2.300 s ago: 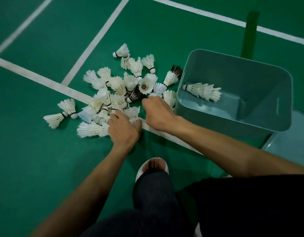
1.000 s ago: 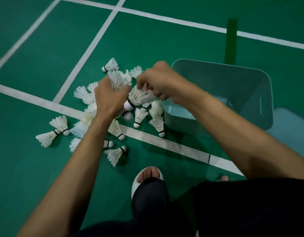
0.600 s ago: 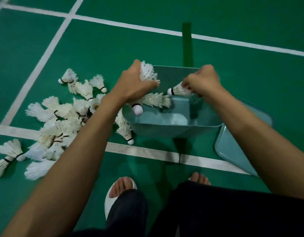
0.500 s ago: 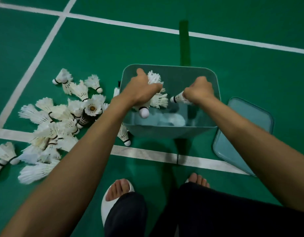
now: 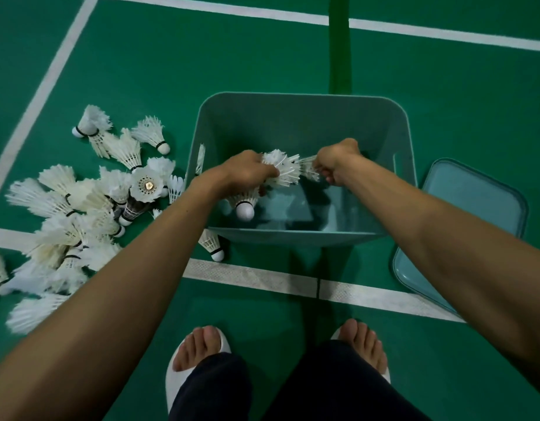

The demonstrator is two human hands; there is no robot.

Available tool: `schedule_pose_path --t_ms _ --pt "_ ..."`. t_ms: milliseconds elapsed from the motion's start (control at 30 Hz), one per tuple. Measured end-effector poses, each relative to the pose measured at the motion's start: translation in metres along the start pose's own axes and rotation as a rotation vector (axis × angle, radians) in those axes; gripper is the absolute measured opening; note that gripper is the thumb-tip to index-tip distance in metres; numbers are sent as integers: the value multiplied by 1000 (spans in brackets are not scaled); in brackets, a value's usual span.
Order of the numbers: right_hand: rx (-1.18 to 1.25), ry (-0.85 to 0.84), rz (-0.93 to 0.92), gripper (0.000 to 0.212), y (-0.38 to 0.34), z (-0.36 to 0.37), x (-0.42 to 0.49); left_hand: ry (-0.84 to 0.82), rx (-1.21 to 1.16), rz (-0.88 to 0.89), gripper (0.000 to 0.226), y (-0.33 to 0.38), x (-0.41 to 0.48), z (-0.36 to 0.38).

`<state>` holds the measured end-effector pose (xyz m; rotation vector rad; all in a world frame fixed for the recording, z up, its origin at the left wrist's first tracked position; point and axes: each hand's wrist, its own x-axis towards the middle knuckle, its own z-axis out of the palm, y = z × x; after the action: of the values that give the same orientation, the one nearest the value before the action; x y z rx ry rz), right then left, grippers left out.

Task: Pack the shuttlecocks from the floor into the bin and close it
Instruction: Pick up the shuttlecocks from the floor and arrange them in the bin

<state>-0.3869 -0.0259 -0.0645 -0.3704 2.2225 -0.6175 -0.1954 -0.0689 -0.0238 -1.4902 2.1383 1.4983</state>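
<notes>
Both hands are down inside the teal bin (image 5: 293, 117) at the centre of the frame. The left hand (image 5: 247, 171) has its fingers curled round a bunch of shuttlecocks (image 5: 282, 168) by the feather skirts, and one cork base (image 5: 245, 211) hangs below it. The right hand (image 5: 335, 161) is closed on a smaller clutch (image 5: 309, 171) just beside it. Most of the work lies ahead: a large pile (image 5: 89, 208) covers the green floor at the left, and a stray shuttlecock (image 5: 214, 243) leans against the bin's near wall. The lid (image 5: 475, 205) lies flat at the right. Shuttlecocks are likely feather-light, with brittle skirts that crush easily. A loose hold round several skirts, or a pinch on the firm cork, probably suits them better than a hard squeeze.
</notes>
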Motion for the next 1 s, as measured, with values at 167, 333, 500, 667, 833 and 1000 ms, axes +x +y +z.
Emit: schedule_pose_path --t_ms 167,333,500,667,833,1000 --pt "-50 -100 -59 14 -5 8 1 23 56 70 45 -3 13 0" --pt "106 -182 -48 25 -7 5 2 -2 43 96 62 0 20 6" --pt "71 -79 -62 18 -10 -14 -3 3 -7 143 50 -3 21 11" --pt "15 -259 -194 36 -17 -38 -38 9 -53 250 34 0 12 16" --pt "-249 -391 -333 25 -17 -58 -58 27 15 228 44 6 -4 22" --pt "-578 81 -369 8 -13 -70 -43 187 60 74 40 -8 0 14"
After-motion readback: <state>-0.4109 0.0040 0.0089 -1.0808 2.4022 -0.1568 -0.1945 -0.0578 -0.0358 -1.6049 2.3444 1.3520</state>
